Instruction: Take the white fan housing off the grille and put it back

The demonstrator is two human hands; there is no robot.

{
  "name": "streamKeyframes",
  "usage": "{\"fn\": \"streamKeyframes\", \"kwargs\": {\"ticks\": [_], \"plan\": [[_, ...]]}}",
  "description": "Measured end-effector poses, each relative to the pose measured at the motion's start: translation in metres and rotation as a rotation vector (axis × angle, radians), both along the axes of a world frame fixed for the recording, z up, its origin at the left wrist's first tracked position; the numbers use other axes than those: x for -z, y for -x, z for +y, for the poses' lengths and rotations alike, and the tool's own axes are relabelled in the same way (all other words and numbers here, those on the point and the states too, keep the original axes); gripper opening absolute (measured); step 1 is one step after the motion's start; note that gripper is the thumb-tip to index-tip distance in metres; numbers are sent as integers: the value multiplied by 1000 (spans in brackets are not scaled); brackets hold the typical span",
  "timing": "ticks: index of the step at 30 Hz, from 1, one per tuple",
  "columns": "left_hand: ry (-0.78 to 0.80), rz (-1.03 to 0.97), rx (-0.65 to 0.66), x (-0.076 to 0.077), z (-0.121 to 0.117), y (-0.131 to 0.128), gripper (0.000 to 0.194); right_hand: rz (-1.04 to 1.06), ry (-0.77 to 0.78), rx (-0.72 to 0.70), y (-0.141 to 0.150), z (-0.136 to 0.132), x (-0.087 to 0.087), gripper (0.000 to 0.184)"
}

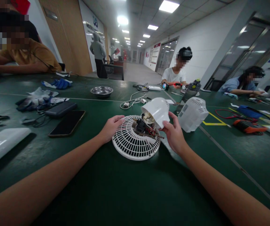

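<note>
1. Fan grille [135,147], white and round, lies on the green desk [130,191] at the centre of the frame, with an exposed motor assembly [140,126] and some wiring at its middle.
2. Left hand [111,128], left of centre: its grip is closed on the upper-left rim of the grille, the thumb lying along the edge.
3. Right hand [175,133], right of centre: its grip holds the glossy white motor cover [158,109] by the lower-right side. The cover is tilted over the motor assembly, its open end facing lower left; whether the two touch cannot be told.
4. Just right of that hand stands a vented white plastic housing [193,115].
5. Above the grille in the frame lie a pale cable [133,101] with a plug and, farther left, a shallow metal bowl [102,91].
6. Left side of the frame: a dark phone [67,123], a dark zipped case [61,109] and crumpled grey gloves [37,99].
7. Right side: an orange-and-black multimeter [249,126], near yellow tape [216,124].
8. Upper right of centre, a co-worker in a white T-shirt [174,74] sits across the desk.
</note>
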State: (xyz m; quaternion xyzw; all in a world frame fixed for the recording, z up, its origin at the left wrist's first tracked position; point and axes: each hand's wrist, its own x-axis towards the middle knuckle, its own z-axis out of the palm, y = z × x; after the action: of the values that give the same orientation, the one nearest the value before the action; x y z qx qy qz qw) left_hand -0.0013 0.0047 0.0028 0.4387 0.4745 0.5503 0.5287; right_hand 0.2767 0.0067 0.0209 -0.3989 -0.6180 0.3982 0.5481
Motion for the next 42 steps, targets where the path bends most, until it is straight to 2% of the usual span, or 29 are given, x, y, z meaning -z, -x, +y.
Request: {"fn": "streamKeyframes", "kwargs": {"ticks": [3, 6, 10, 18, 22, 27, 29, 32, 35, 37, 42], "plan": [[0, -24, 1, 0, 0, 0, 32, -94, -87, 4, 8, -11, -3, 66], [7, -62, 4, 2, 1, 2, 32, -279, -212, -37, 12, -21, -9, 77], [4, -10, 35, 3, 1, 4, 35, -448, -332, -4, 9, -25, -14, 79], [-8, 10, 23, 2, 1, 3, 34, -576, -430, -69, -2, -18, -15, 74], [-38, 123, 27, -2, -4, 1, 36, -599, -419, -52, -5, -16, -14, 75], [-210, 298, -34, -12, -13, 0, 34, -589, -361, -130, -6, -15, -14, 80], [-299, 341, 16, -17, -18, -3, 38, -616, -351, -132, -6, -15, -14, 85], [-327, 332, 146, -23, -24, -8, 48, -637, -341, -117, -5, -14, -14, 88], [-342, 340, 188, -26, -26, -11, 58, -628, -344, -129, -6, -14, -15, 86], [-380, 413, 211, -28, -27, -13, 63, -633, -365, -145, -8, -15, -17, 86], [-430, 486, 297, -38, -28, -15, 53, -644, -409, -180, -11, -18, -20, 89]]}}
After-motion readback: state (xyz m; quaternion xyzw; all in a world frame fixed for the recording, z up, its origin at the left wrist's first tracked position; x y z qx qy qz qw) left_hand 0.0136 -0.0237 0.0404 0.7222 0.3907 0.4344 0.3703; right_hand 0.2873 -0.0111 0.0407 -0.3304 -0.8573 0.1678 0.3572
